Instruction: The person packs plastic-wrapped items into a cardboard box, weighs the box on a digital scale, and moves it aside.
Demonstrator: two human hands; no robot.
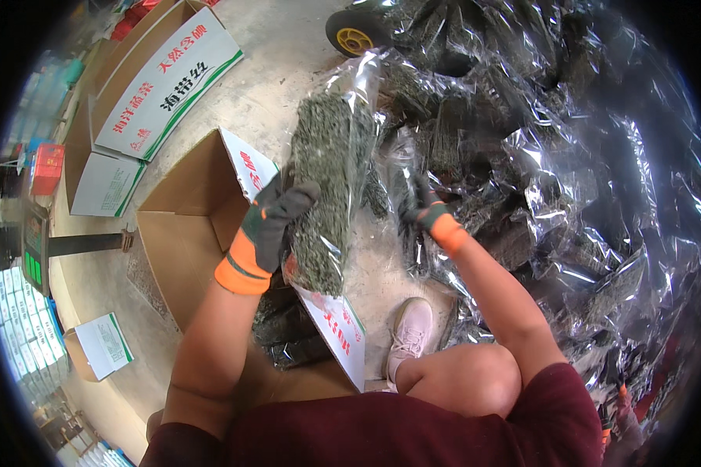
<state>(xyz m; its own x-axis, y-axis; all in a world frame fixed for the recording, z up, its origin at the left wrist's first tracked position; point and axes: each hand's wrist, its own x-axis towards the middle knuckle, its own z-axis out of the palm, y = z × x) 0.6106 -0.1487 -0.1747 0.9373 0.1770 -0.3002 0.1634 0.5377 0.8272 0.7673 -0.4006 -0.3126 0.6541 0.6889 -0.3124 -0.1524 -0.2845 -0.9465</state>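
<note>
A clear plastic bag of dark green dried seaweed point(327, 157) is in my left hand point(277, 222), which wears a black glove with an orange cuff. The bag hangs over the edge of an open carton point(178, 257), whose white outer side bears red writing. Inside the carton lie dark bags of the same kind point(289, 327), partly hidden by my left arm. My right hand point(429, 213), gloved alike, grips a second bag of seaweed point(403, 157) beside the large pile of bags point(502, 222); its fingers are partly hidden and blurred.
More open cartons point(169, 87) stand at the upper left, and a small one point(102, 347) at the lower left. A scale display on a post point(35, 251) rises left of the carton. A wheel point(353, 38) touches the pile. Another person's gloved hand point(622, 394) shows at lower right.
</note>
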